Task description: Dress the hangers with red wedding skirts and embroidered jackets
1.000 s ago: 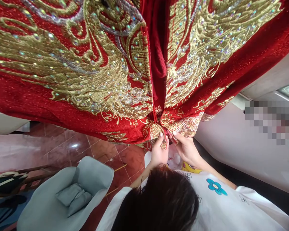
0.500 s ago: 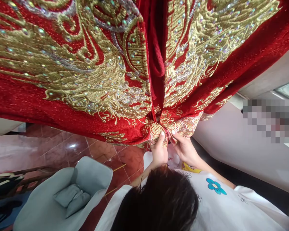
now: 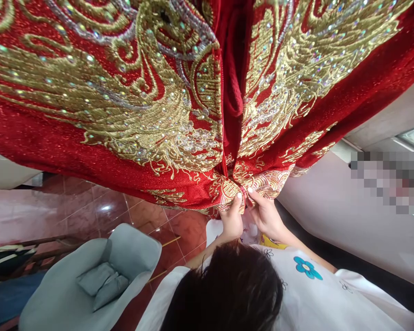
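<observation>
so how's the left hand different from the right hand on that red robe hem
The left hand is curled with its thumb pressed on the hem; right hand is flatter, fingers stretched out. The left hand points straight up; right hand angles in from the side. Both grip the gold hem at the front opening.

2 hands [image 3: 232, 220] [image 3: 267, 216], 1 robe [image 3: 124, 115], 1 armchair [image 3: 65, 299], 2 cushions [image 3: 103, 285]

Both arms raised forward, bare forearms converging; left hand [image 3: 232, 220] and right hand [image 3: 267, 216] side by side, nearly touching; each in a tight pinch, thumb pressed against curled fingers; thumb tips close together.
</observation>
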{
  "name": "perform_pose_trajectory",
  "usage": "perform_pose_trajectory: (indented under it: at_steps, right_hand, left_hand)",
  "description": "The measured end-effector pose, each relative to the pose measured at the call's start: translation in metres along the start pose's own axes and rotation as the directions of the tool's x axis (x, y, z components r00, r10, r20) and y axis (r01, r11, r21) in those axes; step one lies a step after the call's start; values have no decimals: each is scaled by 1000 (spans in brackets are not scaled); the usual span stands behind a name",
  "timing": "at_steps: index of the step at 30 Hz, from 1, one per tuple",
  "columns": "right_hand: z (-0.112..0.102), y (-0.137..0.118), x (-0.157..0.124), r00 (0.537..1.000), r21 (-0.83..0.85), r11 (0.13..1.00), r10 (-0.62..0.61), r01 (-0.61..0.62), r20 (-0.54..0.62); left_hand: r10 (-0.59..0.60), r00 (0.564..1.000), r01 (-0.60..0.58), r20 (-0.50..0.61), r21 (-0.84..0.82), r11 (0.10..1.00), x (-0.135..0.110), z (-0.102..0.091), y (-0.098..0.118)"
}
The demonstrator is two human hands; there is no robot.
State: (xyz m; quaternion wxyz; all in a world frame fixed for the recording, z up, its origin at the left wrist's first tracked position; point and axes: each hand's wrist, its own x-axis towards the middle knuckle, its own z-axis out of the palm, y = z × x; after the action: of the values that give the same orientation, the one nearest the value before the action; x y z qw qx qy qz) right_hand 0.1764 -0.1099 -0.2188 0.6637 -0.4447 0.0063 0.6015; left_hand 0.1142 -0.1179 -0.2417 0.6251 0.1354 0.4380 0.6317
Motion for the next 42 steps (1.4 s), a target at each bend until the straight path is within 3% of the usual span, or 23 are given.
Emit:
perform_pose_trajectory:
  at_steps: [5,10,15,19,23,26,29,34,39,42]
  right_hand:
    - [2,1,1,1000,-58,998,-26,27,11]
    - [0,0,2,993,-97,992,-78,86,84]
    - [-7,-4,2,984,-141,988,-33,58,173]
    - [-7,-5,2,988,-160,985,-41,65,150]
    - [-4,-6,1,990,-154,984,-70,89,126]
    - [-5,-6,1,989,-164,982,-78,98,126]
    - [-10,-4,3,985,-183,976,-95,122,147]
    - [-21,0,9,975,-235,960,-103,150,199]
    - [-20,3,11,976,-201,968,-114,151,186]
    - [-21,6,9,978,-179,979,-57,94,203]
  left_hand:
    - [-8,1000,8,30,0,1000,0,-6,-4]
    - [-106,994,105,-1,-39,994,1,-1,9]
    - [-133,991,134,19,-34,990,5,-3,14]
    - [-148,989,148,17,2,989,6,-6,15]
    - [-156,983,166,-92,105,981,5,-1,25]
    - [-161,985,170,-66,156,973,4,0,30]
    - [-118,992,123,-41,185,975,5,-6,27]
    - [-178,984,180,-26,189,965,7,-17,18]
    - [-243,970,240,30,92,966,6,-15,20]
    - [-297,955,296,10,28,955,7,-16,19]
